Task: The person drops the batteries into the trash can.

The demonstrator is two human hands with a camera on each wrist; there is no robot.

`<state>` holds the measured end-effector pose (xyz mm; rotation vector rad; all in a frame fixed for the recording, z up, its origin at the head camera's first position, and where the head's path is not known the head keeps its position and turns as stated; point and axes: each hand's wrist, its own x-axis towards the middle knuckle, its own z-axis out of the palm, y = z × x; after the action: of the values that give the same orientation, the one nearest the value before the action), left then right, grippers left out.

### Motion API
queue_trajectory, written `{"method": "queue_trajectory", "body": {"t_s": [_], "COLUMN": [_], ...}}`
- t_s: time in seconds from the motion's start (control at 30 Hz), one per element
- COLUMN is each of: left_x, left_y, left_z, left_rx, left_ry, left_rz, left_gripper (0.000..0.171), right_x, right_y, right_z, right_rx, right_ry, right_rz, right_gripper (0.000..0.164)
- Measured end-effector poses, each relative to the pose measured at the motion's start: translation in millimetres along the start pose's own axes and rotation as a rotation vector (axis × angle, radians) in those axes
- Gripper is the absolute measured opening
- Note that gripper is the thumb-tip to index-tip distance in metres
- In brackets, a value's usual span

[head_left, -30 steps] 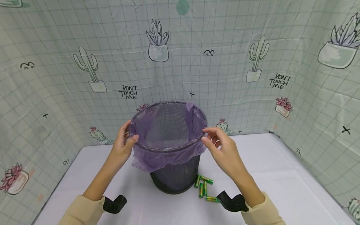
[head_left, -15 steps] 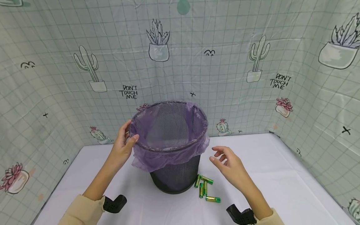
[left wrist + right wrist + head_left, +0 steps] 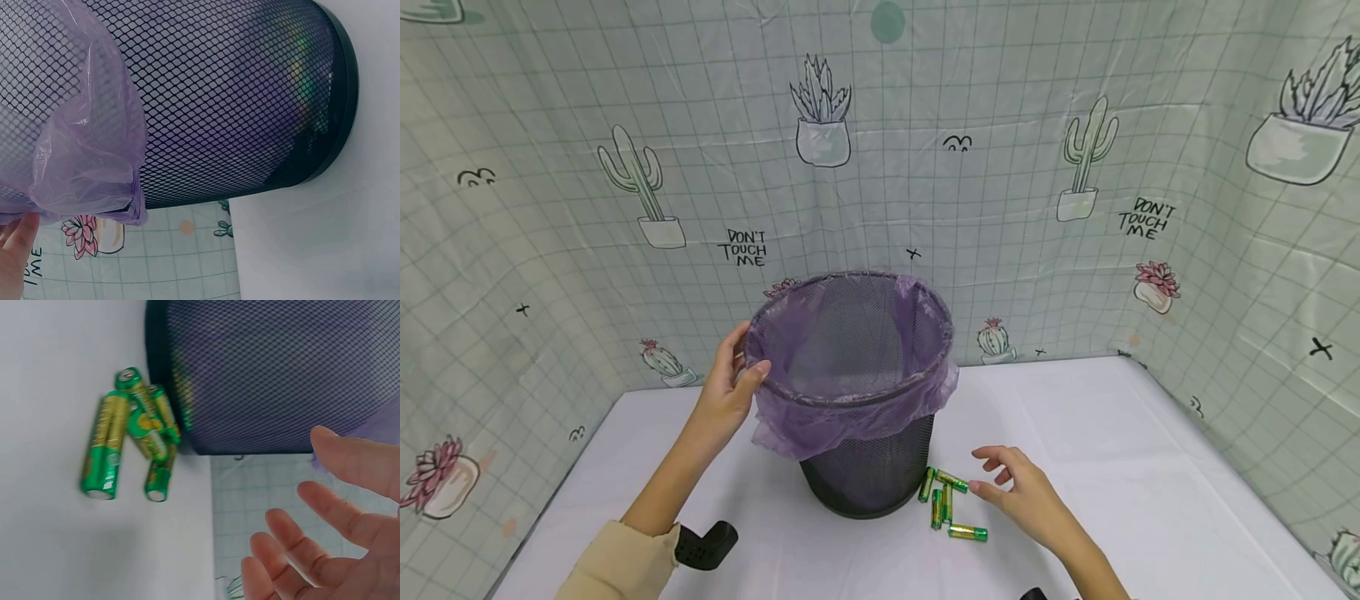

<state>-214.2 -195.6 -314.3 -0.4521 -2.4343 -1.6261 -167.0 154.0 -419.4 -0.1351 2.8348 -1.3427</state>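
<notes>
A black mesh wastebasket (image 3: 872, 479) stands upright, lined with a thin purple trash bag (image 3: 842, 427) folded over its rim. My left hand (image 3: 730, 383) grips that rim on the left, thumb over the bag and fingers outside. Several green and gold batteries (image 3: 967, 532) lie by the basket's right foot. Just right of them, my right hand (image 3: 1022, 496) hovers with loosely bent fingers and nothing in its grasp. The right wrist view shows the thumb and fingers (image 3: 328, 506) spread apart, away from the batteries (image 3: 103, 447).
A white cloth (image 3: 1120, 467) covers the table. Behind and at both sides hangs a gridded curtain (image 3: 880, 208) printed with cacti. Each wrist wears a black device; the left device (image 3: 706, 546) shows beside a beige sleeve (image 3: 621, 562).
My right hand has let go of the bag at the basket's right rim and come down beside the batteries. The left hand keeps its place on the rim.
</notes>
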Motion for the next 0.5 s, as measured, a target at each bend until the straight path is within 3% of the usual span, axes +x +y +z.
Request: {"method": "queue_trajectory", "body": {"t_s": [0.5], "left_x": [-0.3], "left_y": [1.0], "left_z": [0.0], "left_rx": [-0.012], "left_ry": [-0.003], "left_rz": [-0.01], "left_gripper": [0.064], "right_x": [-14.0], "right_y": [31.4], "right_z": [13.7], "right_rx": [0.027], "right_ry": [-0.127], "right_rz": [0.042], "right_gripper": [0.039]}}
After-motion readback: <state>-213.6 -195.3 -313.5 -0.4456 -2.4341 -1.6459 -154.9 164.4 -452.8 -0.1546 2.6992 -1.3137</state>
